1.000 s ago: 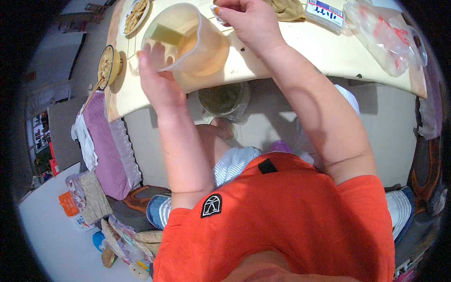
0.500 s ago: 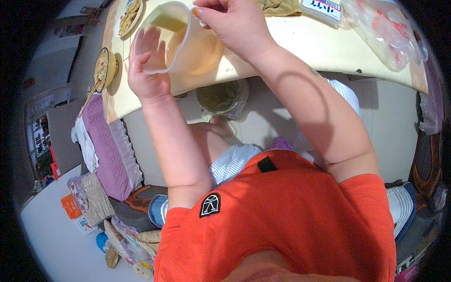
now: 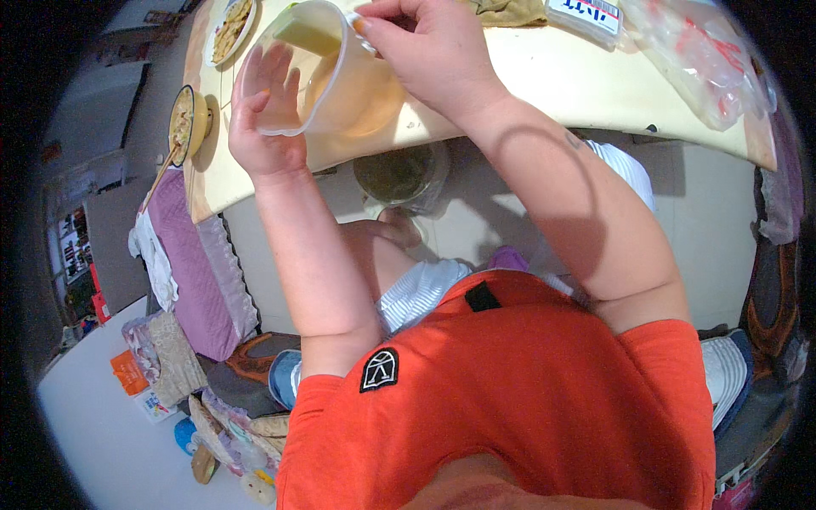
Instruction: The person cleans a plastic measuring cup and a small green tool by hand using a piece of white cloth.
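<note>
Above the near edge of the table, my left hand [image 3: 265, 144] holds a clear plastic tub [image 3: 327, 95], tilted with its round mouth turned to the side. Its fingers show through the clear plastic. My right hand [image 3: 438, 59] is closed at the tub's upper right rim, pinching a small white wad [image 3: 357, 21] that may be tissue. A pale green patch [image 3: 302, 36] shows through the tub; whether it lies inside or behind cannot be told.
On the cream table [image 3: 527, 93] stand a plate of food [image 3: 229, 32], a yellow bowl [image 3: 197, 119] with chopsticks, a brown cloth [image 3: 510, 12], a clear-lidded box [image 3: 585, 21] and a plastic bag [image 3: 701, 68]. A lined bin [image 3: 395, 174] sits below. A purple-covered seat [image 3: 191, 263] is at left.
My right hand has shifted slightly to the right and down along the rim, and more of the white wad shows. The tub and my left hand have barely moved.
</note>
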The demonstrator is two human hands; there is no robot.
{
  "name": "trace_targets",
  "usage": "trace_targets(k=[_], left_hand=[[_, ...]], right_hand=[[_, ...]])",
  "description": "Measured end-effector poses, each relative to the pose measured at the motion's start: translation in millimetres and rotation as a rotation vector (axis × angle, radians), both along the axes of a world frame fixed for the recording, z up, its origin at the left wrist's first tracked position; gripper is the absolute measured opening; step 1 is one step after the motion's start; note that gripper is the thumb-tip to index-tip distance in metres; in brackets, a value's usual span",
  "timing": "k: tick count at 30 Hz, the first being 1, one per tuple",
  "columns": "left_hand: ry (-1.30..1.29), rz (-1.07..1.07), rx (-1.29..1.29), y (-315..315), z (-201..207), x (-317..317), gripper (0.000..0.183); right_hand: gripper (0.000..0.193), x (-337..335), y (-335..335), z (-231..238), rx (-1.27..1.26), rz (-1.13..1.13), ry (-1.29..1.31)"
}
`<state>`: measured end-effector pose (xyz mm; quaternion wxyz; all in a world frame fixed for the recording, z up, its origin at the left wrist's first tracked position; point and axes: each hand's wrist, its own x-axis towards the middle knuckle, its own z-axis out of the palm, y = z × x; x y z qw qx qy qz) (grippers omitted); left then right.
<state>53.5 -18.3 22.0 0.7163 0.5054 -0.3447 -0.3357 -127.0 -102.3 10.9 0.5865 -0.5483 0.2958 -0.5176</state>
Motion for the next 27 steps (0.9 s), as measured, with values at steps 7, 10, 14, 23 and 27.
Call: trace_targets(k=[7,10,14,23,27], left_hand=[[0.042,0.018,-0.009,1,2,0,0.069],[0.029,0.007,-0.013,0,1,-2,0.069],[0.019,0.022,0.001,0,1,-3,0.069],[0.028,0.023,-0.006,0,1,-2,0.068],[0.006,0.004,-0.005,-1,2,-3,0.069]], right_hand=[[0.022,11,-17,-36,0.040,0.020,0.285],[0.016,5,0,-7,0.129,0.093,-0.113],[0.013,5,2,-19,0.127,0.080,-0.091],[0.011,2,5,-2,-0.038,-0.006,-0.028],[0.010,10,2,-23,0.001,-0.004,-0.038]])
